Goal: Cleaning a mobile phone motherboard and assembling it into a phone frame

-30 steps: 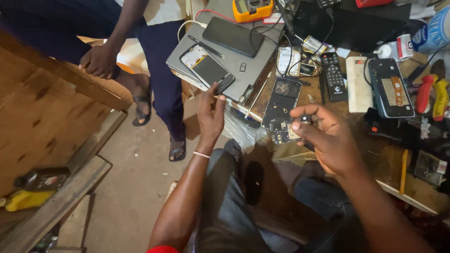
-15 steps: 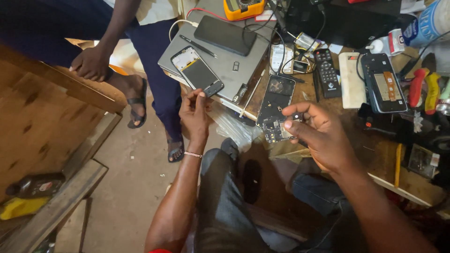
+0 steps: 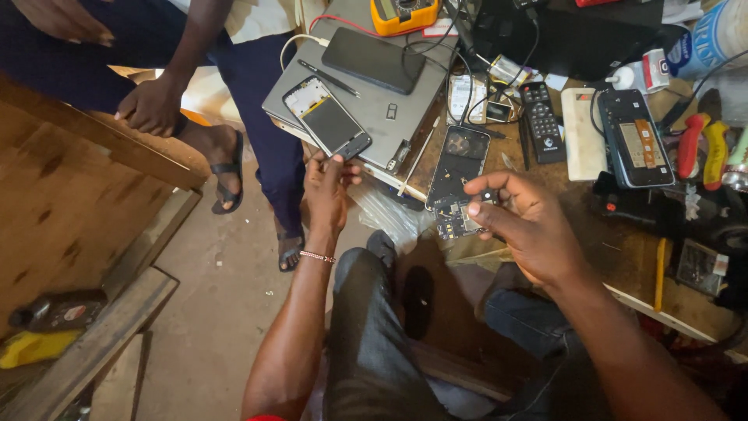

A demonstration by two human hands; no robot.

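Since earlier, left hand (image 3: 327, 183) rose to pinch the phone (image 3: 327, 125) at frame centre; right hand (image 3: 518, 226) grips a board (image 3: 460, 222). Overhanging the laptop (image 3: 389, 109), the phone could slip.

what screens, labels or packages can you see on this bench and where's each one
Phone with grey screen: at the left hand, on the laptop's corner.
Black phone: flat on the grey laptop, dark screen.
Yellow meter: top edge, pale display.
Opened phone: right of the remote, orange label strip.
White-and-blue container: top right corner.
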